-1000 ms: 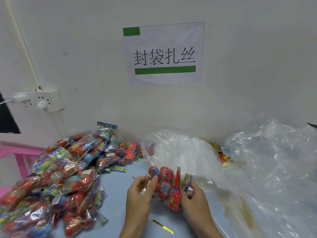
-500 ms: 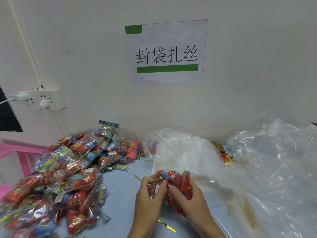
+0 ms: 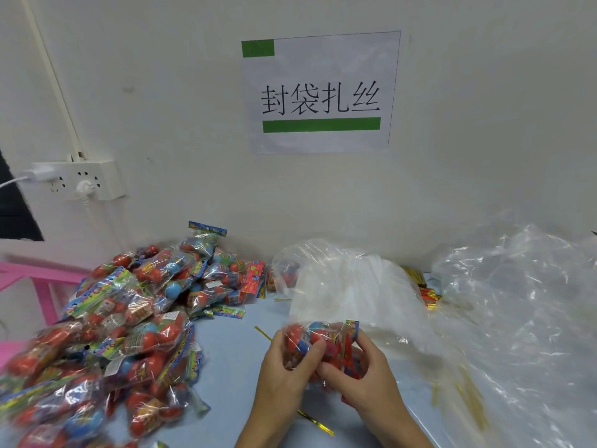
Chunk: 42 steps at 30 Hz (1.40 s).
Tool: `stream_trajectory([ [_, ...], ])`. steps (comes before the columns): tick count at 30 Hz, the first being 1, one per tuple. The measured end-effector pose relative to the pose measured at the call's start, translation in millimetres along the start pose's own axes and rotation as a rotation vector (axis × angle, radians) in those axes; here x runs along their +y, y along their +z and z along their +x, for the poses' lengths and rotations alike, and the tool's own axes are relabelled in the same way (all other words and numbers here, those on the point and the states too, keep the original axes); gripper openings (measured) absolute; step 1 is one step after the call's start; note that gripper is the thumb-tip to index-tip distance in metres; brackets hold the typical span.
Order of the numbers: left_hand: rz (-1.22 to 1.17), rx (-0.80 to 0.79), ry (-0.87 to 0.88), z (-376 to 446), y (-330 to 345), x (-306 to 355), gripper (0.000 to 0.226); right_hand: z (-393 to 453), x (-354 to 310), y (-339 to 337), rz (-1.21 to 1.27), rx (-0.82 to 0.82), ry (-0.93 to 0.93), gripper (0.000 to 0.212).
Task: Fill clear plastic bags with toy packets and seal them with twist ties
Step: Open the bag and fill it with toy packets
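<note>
Both hands have closed in together since the earlier frames: the right hand [image 3: 365, 379], previously beside the toy packet [image 3: 318, 339], now wraps over its right side, and the packet sits lower inside the clear bag [image 3: 349, 299]. The left hand [image 3: 284, 367] grips the packet from the left, with its thumb curled across the front of the red and blue balls. The right hand's fingers [image 3: 363, 342] curl round the packet's printed card edge, and its thumb presses in from below. Both sets of fingers grip the packet through the bag's film; the bag's open mouth rises behind the hands toward the wall. The packet is held just above the desk [image 3: 232, 360], in front of the person at centre. A gold twist tie [image 3: 315, 422] lies on the desk below the hands, and a second tie [image 3: 263, 333] lies just left of the left hand. A large pile of toy packets [image 3: 129, 328] covers the left part of the desk. A heap of loose clear plastic [image 3: 523, 318] fills the right side, with more gold ties [image 3: 465, 399] seen blurred beneath it. A paper sign [image 3: 319, 92] with green bars hangs on the wall, and a power strip [image 3: 80, 181] is mounted at left.
</note>
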<state>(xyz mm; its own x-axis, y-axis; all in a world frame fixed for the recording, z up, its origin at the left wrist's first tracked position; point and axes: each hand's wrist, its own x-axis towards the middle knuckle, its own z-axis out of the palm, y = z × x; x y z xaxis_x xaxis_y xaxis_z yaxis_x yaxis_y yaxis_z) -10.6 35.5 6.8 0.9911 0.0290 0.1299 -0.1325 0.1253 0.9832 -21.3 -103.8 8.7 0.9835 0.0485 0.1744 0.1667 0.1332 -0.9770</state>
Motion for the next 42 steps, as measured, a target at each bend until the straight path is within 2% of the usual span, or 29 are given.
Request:
stream_trajectory([
  [7,0.038,0.037,0.067,-1,4,4,0.057,1,-3,5,0.045,-0.065,-0.008,0.050],
  [10,0.065,0.039,0.089,2,4,6,0.052,1,-6,9,0.080,-0.055,-0.014,0.042],
  [14,0.170,0.007,0.116,13,5,19,0.057,8,-16,6,0.005,0.045,-0.034,0.022],
  [19,0.095,-0.154,0.047,37,5,49,0.053,23,-50,-1,-0.116,0.050,-0.075,0.011],
  [22,0.002,-0.118,-0.034,45,17,66,0.053,31,-68,0,-0.194,0.046,-0.103,0.009],
  [25,-0.016,0.093,-0.002,54,31,73,0.034,39,-79,4,-0.217,0.037,-0.105,0.009],
  [27,0.002,0.191,0.064,57,33,72,0.030,44,-85,6,-0.264,-0.006,-0.082,0.011],
  [29,0.011,0.234,0.115,56,31,67,0.029,47,-91,6,-0.309,-0.074,-0.053,0.019],
  [32,0.054,0.262,0.137,56,28,61,0.029,52,-95,5,-0.367,-0.154,-0.004,0.043],
  [34,0.097,0.262,0.152,57,26,60,0.033,54,-94,6,-0.374,-0.170,-0.006,0.045],
  [38,0.156,0.209,0.200,62,26,59,0.040,57,-86,4,-0.352,-0.114,-0.023,0.035],
  [42,0.091,0.041,0.130,64,27,55,0.046,54,-84,-5,-0.324,-0.066,0.003,0.045],
])
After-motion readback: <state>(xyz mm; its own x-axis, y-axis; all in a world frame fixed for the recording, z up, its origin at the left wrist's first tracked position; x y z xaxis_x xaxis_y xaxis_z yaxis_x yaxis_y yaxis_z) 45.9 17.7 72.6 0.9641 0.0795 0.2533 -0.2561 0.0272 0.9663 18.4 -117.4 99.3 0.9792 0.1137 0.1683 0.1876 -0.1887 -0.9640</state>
